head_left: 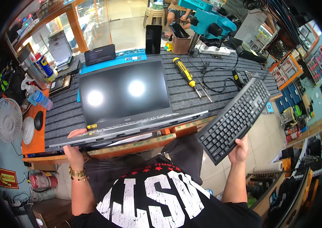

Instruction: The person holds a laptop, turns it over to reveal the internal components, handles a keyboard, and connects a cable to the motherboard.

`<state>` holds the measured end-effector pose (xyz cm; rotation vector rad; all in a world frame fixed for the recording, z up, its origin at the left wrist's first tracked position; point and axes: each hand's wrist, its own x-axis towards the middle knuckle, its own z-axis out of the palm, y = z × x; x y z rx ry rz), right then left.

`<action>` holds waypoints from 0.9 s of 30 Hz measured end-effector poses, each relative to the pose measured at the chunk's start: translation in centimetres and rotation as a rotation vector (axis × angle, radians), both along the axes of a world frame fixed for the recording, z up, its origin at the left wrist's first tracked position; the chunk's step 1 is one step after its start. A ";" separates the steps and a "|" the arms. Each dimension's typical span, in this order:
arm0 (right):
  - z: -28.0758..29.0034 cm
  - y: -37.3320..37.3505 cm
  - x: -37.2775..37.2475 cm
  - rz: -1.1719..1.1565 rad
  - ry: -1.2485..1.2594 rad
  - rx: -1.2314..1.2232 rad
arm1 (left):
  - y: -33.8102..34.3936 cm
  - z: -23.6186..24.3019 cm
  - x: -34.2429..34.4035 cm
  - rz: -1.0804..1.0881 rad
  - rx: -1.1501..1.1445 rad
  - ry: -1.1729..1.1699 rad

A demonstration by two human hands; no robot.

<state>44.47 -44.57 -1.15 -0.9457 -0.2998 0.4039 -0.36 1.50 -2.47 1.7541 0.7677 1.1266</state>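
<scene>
My left hand [74,156] grips the left end of a laptop's base [126,133], its fingers partly hidden behind it. The base is tilted nearly edge-on above the front edge of the workbench, and its dark screen [125,95] reflects two bright lights. In my right hand [239,150] is a black full-size keyboard [235,117], held by its lower edge and slanting up to the right, off the bench's right side. A yellow-and-black screwdriver [184,72] lies on the ribbed mat between the laptop and the keyboard, beside a thin metal tool [204,90].
A blue repair mat [121,57] and a dark tablet [99,55] lie behind the laptop. Cables, a wicker basket [181,44] and a teal microscope [212,23] stand along the back. At left are a white fan [8,119] and a spray bottle [39,98]. A person sits beyond the bench.
</scene>
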 end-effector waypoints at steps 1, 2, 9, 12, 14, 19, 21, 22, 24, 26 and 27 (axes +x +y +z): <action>-0.2 0.4 -0.5 0.016 0.000 -0.017 | 0.0 -0.2 0.0 -0.007 -0.018 -0.008; -0.6 1.0 -1.1 0.033 0.003 -0.031 | 0.1 -0.5 -0.1 -0.003 -0.055 -0.046; -2.4 3.6 -4.0 0.190 0.154 -0.067 | 0.6 -1.3 -0.4 -0.022 -0.129 -0.136; -3.2 4.2 -4.4 0.248 0.209 -0.019 | 1.0 -1.6 -0.7 -0.045 -0.095 -0.123; -2.9 4.5 -4.9 0.298 0.237 -0.022 | 1.2 -1.8 -1.1 -0.022 -0.057 -0.075; -2.4 5.0 -5.9 0.329 0.197 -0.084 | 1.1 -2.2 -1.1 -0.036 -0.086 -0.128; -2.7 5.0 -5.7 0.344 0.207 -0.084 | 1.0 -2.2 -1.0 -0.046 -0.075 -0.126; -2.8 5.1 -5.6 0.358 0.214 -0.081 | 0.8 -2.1 -0.9 -0.036 -0.085 -0.129; -2.9 5.5 -5.5 0.343 0.259 -0.077 | 1.0 -2.1 -1.0 -0.022 -0.089 -0.128; -2.7 5.4 -5.4 0.342 0.232 -0.092 | 1.2 -2.0 -1.2 -0.038 -0.090 -0.100; -2.2 5.6 -5.5 0.336 0.235 -0.087 | 1.1 -1.9 -1.1 -0.035 -0.089 -0.096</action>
